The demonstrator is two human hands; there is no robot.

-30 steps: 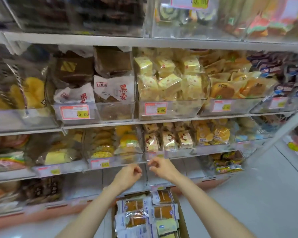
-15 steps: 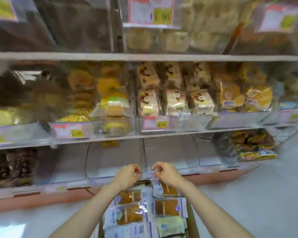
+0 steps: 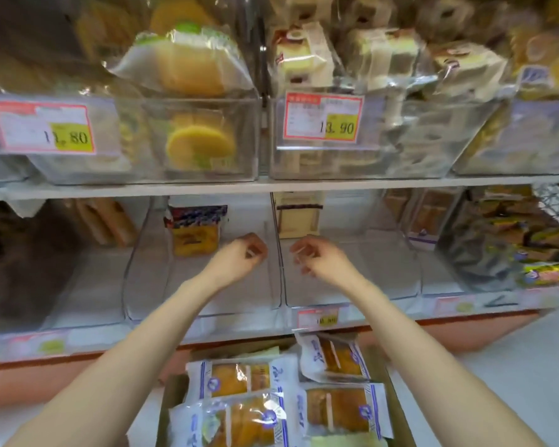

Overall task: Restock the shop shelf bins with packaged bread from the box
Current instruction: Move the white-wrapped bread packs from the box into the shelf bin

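A cardboard box (image 3: 398,395) stands on the floor below the shelf, full of packaged bread in white-and-blue wrappers (image 3: 236,379) (image 3: 336,409). Above it, two clear bins sit side by side on the lowest shelf. The left bin (image 3: 175,295) holds one yellow pack (image 3: 196,235) at its back, and the right bin (image 3: 362,285) has a pale pack (image 3: 299,217) behind it. My left hand (image 3: 239,256) hovers over the left bin, my right hand (image 3: 318,261) over the right one. Both have curled fingers and hold nothing.
The shelf above carries clear bins of yellow sponge cakes (image 3: 194,140) and sliced cake packs (image 3: 307,56), with price tags 13.80 (image 3: 42,127) and 13.90 (image 3: 325,116). More filled bins (image 3: 484,246) stand at the right. White floor (image 3: 513,375) lies right of the box.
The view has dropped from the upper shelves to the lowest shelf and moved closer. Both hands stay close together with fingers curled, now in front of the bottom bins above the box.
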